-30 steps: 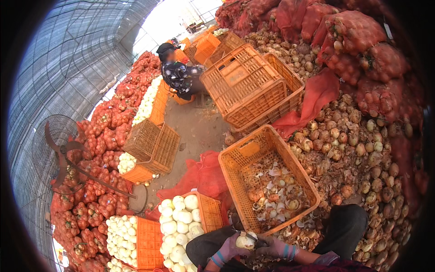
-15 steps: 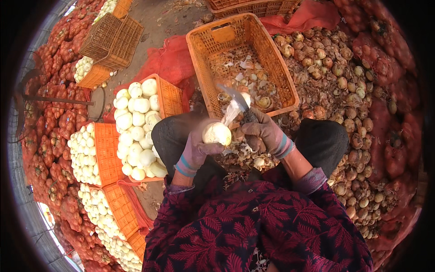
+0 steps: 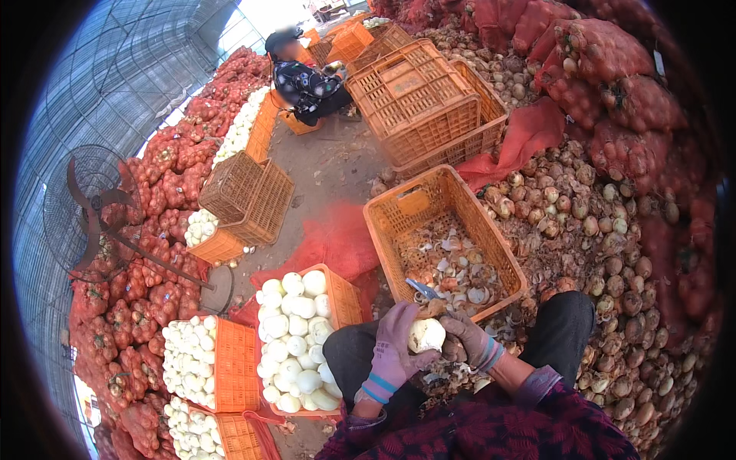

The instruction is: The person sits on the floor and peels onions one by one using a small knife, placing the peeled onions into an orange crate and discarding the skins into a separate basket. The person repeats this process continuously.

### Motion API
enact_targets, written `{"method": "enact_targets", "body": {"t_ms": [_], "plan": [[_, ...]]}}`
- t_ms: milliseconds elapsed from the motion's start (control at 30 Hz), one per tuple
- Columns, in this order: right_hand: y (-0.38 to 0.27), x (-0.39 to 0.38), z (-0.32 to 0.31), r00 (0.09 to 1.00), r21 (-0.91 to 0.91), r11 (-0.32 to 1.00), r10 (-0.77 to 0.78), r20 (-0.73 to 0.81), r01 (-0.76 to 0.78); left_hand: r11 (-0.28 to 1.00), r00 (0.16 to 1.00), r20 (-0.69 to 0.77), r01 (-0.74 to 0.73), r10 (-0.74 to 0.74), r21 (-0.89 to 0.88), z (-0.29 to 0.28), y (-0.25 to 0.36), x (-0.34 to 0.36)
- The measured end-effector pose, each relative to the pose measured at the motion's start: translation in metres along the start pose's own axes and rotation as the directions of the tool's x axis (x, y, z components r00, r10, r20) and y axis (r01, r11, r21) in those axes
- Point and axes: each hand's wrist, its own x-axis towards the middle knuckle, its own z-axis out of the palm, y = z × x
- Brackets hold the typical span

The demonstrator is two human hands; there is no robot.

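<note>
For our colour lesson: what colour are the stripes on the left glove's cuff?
The stripes are light blue, clearest in the head view.

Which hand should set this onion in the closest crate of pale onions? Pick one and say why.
Left, most likely. The left hand cups the onion and is nearer the crate of pale onions. The right hand is farther from that crate and appears to hold the knife.
</note>
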Motion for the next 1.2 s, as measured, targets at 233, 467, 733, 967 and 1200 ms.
{"method": "enact_targets", "body": {"t_ms": [233,467,733,967,1200], "plan": [[0.013,0.002,0.009,0.985,-0.389,0.921,-0.075,-0.153,0.01,0.593,0.787,0.269,0.602,-0.556,-0.534,0.036,-0.016,-0.033],[0.004,0.006,0.001,0.971,-0.915,0.403,-0.227,-0.081,0.018,0.679,0.793,0.306,0.61,-0.527,-0.408,0.055,-0.045,-0.047],[-0.016,0.014,-0.003,0.915,-0.999,0.031,-0.402,-0.025,-0.014,0.411,0.736,0.48,0.67,-0.478,-0.618,0.064,-0.054,-0.028],[-0.045,0.026,-0.04,0.719,-0.957,0.229,-0.634,-0.284,-0.176,-0.086,0.738,0.556,0.571,-0.383,-0.816,0.103,-0.047,0.007],[-0.038,0.051,-0.103,0.638,-0.892,0.344,-0.625,-0.45,-0.292,-0.099,0.728,0.643,0.64,-0.239,-0.762,0.123,-0.05,0.032]]}}
